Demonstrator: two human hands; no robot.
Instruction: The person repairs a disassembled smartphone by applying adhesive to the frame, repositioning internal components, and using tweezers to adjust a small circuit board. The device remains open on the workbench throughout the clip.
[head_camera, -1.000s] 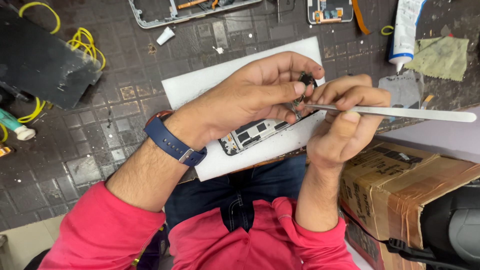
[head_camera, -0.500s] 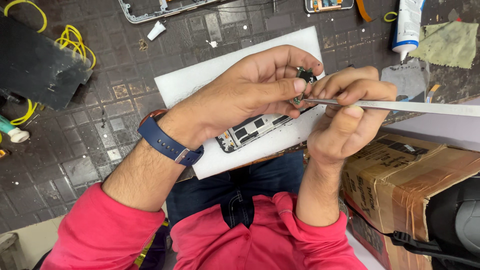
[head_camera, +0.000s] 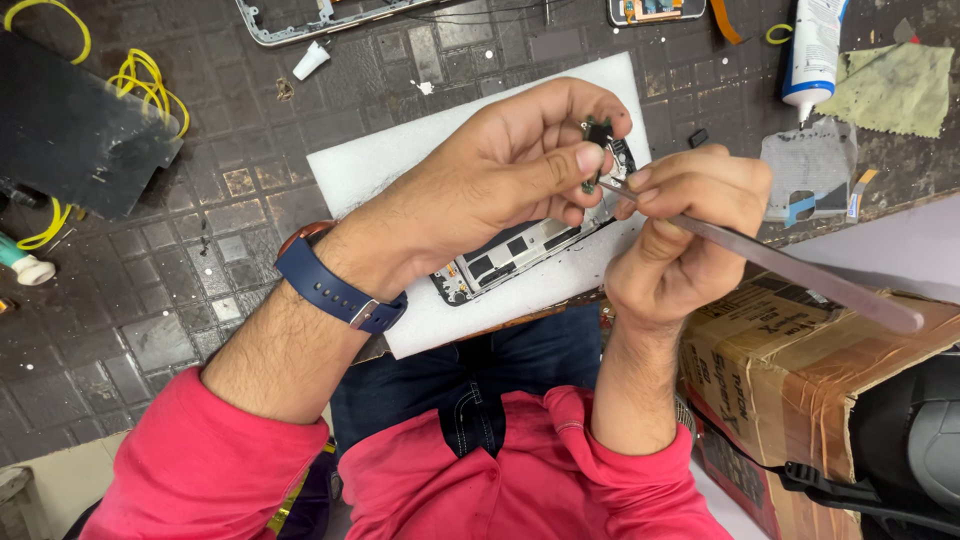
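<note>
A cardboard box (head_camera: 800, 360) sits at the right, contents hidden. Above the white foam pad (head_camera: 400, 165) on the desk (head_camera: 180, 300), the left hand (head_camera: 500, 180) pinches a small circuit part (head_camera: 597, 135), grip closed. The right hand (head_camera: 690, 230) grips metal tweezers (head_camera: 790, 270), tips touching the part.

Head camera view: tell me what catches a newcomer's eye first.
At centre, the left hand pinches a small dark circuit part while the right hand puts the tip of long metal tweezers to it. Beneath them an opened phone frame lies on a white foam sheet.
</note>
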